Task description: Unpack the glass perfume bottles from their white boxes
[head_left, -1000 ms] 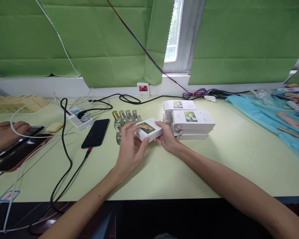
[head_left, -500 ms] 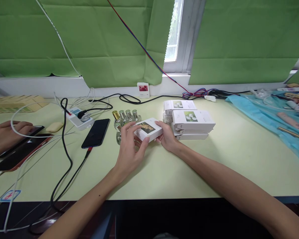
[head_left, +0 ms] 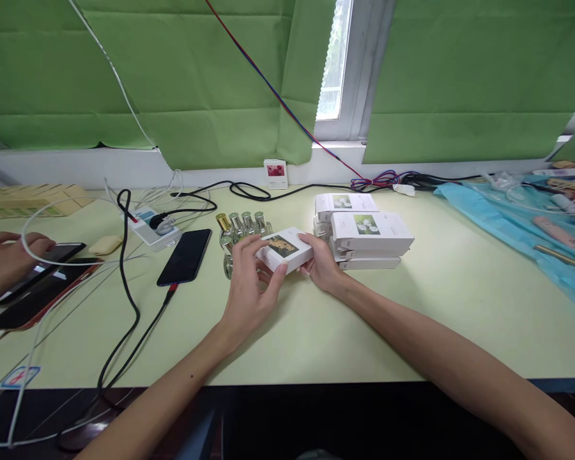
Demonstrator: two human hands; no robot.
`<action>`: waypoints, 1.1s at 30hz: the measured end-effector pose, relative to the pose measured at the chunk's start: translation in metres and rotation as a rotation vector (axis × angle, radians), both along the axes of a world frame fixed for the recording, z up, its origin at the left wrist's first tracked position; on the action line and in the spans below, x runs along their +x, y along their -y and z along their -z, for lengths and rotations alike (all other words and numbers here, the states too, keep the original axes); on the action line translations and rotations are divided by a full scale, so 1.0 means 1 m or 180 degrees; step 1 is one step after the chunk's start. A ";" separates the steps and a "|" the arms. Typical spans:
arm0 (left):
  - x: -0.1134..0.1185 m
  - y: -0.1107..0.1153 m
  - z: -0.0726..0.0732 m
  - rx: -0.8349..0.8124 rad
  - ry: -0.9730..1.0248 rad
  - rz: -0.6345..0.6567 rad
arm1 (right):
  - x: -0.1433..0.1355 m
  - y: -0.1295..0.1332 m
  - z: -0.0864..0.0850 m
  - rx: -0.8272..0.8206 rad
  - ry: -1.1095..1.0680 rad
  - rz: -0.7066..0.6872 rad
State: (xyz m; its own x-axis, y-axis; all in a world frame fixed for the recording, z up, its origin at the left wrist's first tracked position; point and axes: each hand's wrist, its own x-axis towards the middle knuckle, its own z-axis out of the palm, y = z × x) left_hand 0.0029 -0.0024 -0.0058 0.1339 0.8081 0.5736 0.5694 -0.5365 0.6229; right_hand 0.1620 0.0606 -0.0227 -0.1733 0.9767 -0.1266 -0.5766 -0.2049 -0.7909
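Observation:
A small white box (head_left: 283,248) with a yellow-flower picture is held between both hands above the table. My left hand (head_left: 250,281) grips its left end, and my right hand (head_left: 320,262) has its right end, thumb near the top edge. Several glass bottles (head_left: 248,223) with silver and gold caps stand just behind and left of my left hand; some are partly hidden by it. To the right of my right hand lies a stack of white boxes (head_left: 374,233) with white-flower pictures.
A black phone (head_left: 184,257) with a cable lies on the table (head_left: 316,338). Behind it sits a power strip (head_left: 156,230). At the far left another person's hand (head_left: 9,262) is over two more phones. Blue plastic (head_left: 503,220) covers the right side. One small box (head_left: 275,174) leans at the wall.
The other person's hand at the far left has shifted left, off part of the phone. My hands and the box are nearly unmoved.

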 end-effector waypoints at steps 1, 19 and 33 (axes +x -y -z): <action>0.000 0.000 0.001 0.0017 0.0047 0.0008 | 0.000 0.000 0.000 0.0003 0.0001 0.0004; 0.002 -0.002 0.000 -0.0231 0.0705 0.0014 | 0.001 0.002 0.000 0.0175 -0.0065 0.0007; 0.000 -0.006 -0.001 -0.0360 0.1079 0.0145 | 0.000 0.004 -0.001 0.0213 -0.0027 0.0110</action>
